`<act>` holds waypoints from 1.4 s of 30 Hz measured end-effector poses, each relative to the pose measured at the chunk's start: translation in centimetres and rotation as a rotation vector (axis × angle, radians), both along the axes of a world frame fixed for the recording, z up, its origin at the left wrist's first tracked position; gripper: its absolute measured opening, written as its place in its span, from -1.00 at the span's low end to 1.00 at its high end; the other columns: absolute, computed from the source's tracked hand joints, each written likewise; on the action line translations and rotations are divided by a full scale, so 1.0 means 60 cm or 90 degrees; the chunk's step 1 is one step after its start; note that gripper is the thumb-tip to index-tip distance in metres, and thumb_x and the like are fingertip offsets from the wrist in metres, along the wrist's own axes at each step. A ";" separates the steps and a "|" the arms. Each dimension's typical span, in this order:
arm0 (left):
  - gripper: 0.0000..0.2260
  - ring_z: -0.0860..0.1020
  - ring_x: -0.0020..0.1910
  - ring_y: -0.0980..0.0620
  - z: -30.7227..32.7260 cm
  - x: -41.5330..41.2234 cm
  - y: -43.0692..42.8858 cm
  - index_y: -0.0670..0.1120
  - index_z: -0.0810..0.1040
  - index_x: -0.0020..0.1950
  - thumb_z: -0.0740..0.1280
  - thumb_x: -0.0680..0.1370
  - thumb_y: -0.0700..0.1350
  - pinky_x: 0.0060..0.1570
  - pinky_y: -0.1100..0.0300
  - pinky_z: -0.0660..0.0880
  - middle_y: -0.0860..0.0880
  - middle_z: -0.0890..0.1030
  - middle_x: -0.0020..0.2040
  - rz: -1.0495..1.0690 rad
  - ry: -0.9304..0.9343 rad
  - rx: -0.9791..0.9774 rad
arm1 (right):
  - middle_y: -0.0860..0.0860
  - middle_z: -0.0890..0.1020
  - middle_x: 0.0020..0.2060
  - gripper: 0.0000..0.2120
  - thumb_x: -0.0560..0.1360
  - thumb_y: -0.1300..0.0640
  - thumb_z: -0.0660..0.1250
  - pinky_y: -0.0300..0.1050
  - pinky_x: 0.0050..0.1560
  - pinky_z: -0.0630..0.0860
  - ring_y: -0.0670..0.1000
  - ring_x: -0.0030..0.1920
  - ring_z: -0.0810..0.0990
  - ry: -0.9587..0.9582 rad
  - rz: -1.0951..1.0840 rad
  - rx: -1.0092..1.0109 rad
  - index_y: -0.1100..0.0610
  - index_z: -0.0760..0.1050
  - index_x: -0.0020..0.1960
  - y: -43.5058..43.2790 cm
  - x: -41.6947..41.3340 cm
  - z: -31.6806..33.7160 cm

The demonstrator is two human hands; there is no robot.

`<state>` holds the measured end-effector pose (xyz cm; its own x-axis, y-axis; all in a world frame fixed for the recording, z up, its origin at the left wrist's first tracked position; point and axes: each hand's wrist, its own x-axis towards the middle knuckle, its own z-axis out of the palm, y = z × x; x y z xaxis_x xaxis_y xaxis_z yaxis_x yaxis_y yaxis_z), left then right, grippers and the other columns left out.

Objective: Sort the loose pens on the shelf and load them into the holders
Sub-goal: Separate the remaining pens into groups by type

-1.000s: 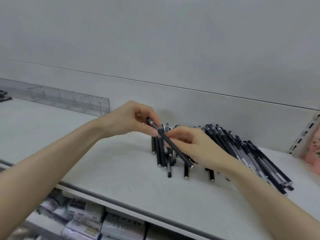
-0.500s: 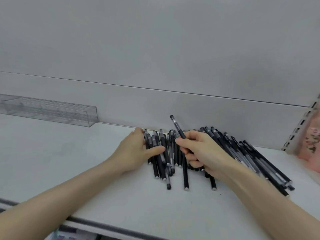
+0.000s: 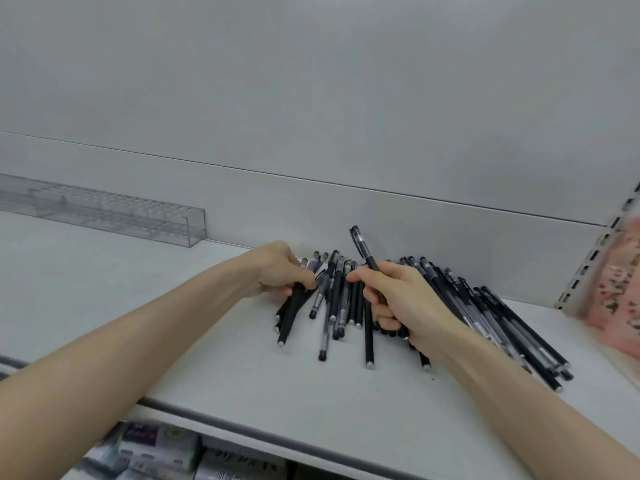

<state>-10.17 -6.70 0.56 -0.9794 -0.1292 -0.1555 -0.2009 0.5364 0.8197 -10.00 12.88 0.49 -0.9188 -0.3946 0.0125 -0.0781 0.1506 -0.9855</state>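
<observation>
Several loose black pens lie in a fanned heap against the back of the white shelf. My right hand grips one black pen, whose capped end sticks up and to the left above the heap. My left hand rests on the left side of the heap, its fingers curled round a black pen that lies slanted there. A clear plastic pen holder with rows of holes stands at the back left, apart from both hands.
More black pens spread to the right behind my right forearm. A pink patterned pack hangs at the far right by the slotted upright. Packaged goods sit on the lower shelf below the front edge.
My left hand let go of the pen passed to my right hand, dropped onto the heap and closed on a pen there. My right hand keeps its pen raised.
</observation>
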 end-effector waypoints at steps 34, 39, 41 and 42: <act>-0.40 0.39 0.28 0.24 -0.041 -0.003 -0.031 0.05 0.39 0.34 0.51 0.36 0.07 0.16 0.50 0.25 0.18 0.45 0.25 -0.171 0.156 -0.135 | -0.06 0.22 -0.49 -0.77 0.57 0.13 0.27 -0.25 -0.51 0.15 -0.08 -0.51 0.15 0.021 0.058 -0.092 0.11 0.31 -0.23 0.002 0.001 0.000; -0.56 0.61 -0.13 0.01 -0.014 0.015 -0.025 -0.01 0.53 0.14 0.55 0.32 -0.20 -0.09 0.24 0.55 -0.04 0.58 0.12 -0.086 0.270 0.052 | -0.03 0.24 -0.51 -0.79 0.55 0.16 0.30 -0.26 -0.55 0.14 -0.08 -0.53 0.18 -0.002 0.047 -0.096 0.34 0.50 -0.03 0.003 0.002 -0.001; -0.64 0.63 -0.20 -0.06 0.009 0.027 -0.014 -0.08 0.57 0.10 0.50 0.35 -0.31 -0.21 0.20 0.58 -0.10 0.62 0.10 -0.072 0.333 0.201 | 0.03 0.34 -0.43 -0.69 0.51 0.11 0.35 -0.26 -0.54 0.18 -0.07 -0.47 0.25 0.009 0.074 -0.092 0.40 0.51 0.01 0.003 0.003 0.000; -0.66 0.65 -0.19 -0.09 0.021 0.032 -0.005 -0.11 0.57 0.09 0.49 0.36 -0.33 -0.21 0.20 0.57 -0.09 0.63 0.09 -0.078 0.356 0.247 | 0.05 0.36 -0.39 -0.65 0.47 0.05 0.38 -0.26 -0.53 0.20 -0.06 -0.45 0.27 0.015 0.093 -0.084 0.37 0.52 -0.01 0.002 0.003 0.001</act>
<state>-8.28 -7.00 1.82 -0.9299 -0.0500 0.3645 0.3512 0.1745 0.9199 -9.81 13.01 0.57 -0.8504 -0.5177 0.0940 -0.1135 0.0060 -0.9935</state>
